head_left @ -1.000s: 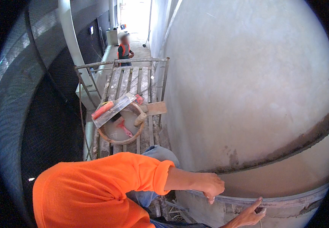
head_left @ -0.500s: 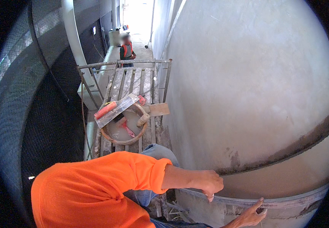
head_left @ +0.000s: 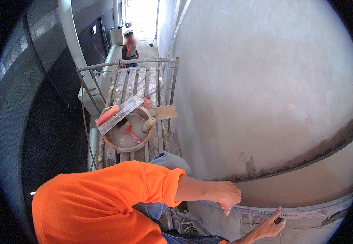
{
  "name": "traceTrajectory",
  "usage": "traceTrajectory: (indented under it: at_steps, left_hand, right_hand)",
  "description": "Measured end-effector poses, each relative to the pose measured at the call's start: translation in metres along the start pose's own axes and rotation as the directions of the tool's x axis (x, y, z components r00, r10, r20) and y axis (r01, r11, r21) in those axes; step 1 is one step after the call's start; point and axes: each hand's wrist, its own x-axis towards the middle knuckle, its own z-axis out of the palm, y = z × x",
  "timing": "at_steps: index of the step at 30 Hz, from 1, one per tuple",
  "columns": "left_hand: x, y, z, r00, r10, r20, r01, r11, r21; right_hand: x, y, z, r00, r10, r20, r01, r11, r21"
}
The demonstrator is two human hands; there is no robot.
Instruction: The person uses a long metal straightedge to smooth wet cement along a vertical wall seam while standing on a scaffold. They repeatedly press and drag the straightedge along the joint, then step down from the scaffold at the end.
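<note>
Bent across from the left in an orange sleeve, my left arm ends in my left hand point(head_left: 228, 196), closed with its fingers curled down at a long grey straightedge point(head_left: 306, 212). What it pinches, if anything, is hidden; a small pale spot shows at its fingertips. Lower and further right, my right hand point(head_left: 269, 226) grips the straightedge's lower side, one digit reaching up onto its face. A small dark thing shows by its fingers, and a thin cord point(head_left: 280, 237) hangs below. The straightedge runs along the plastered wall point(head_left: 262, 89), under a smooth, damp-looking brown band point(head_left: 306, 183).
On the scaffold planks point(head_left: 142, 85) stands a round tub point(head_left: 106, 142) of cloudy liquid. A wide red-handled trowel point(head_left: 121, 114), a brush point(head_left: 132, 135) and a wooden-handled float point(head_left: 165, 111) rest on it. Scaffold rails point(head_left: 103, 65), dark netting point(head_left: 50, 134) and a person point(head_left: 130, 51) in an orange vest are beyond.
The view has shifted slightly, so the tub and scaffold sit a little further left and higher. Both hands stay at the straightedge, my right hand slightly higher in the picture.
</note>
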Motion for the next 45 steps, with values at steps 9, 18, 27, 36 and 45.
traceTrajectory:
  at_steps: [9,18,27,36,45]
  left_hand:
    - [0.003,-0.003,0.001,1.0,-0.006,-0.015,0.007,1.0,0.022]
    - [-0.003,0.001,-0.003,0.998,-0.006,-0.059,0.008,1.0,0.029]
    - [-0.002,-0.004,0.0,0.999,-0.01,-0.041,0.01,1.0,0.001]
    - [-0.001,-0.004,0.001,0.999,-0.003,-0.044,0.004,1.0,0.01]
    - [-0.003,-0.002,-0.002,0.999,0.0,-0.044,0.0,1.0,0.006]
  right_hand:
    - [0.002,-0.003,-0.001,0.995,0.061,0.074,-0.062,0.998,0.02]
    - [0.0,-0.025,-0.01,0.98,-0.137,-0.146,0.158,0.977,0.141]
    - [0.001,-0.026,-0.011,0.977,-0.157,-0.147,0.174,0.978,0.112]
    - [0.0,-0.028,-0.012,0.982,-0.143,-0.121,0.155,0.983,0.094]
    - [0.002,-0.015,-0.012,0.973,0.119,0.2,-0.123,0.992,0.011]
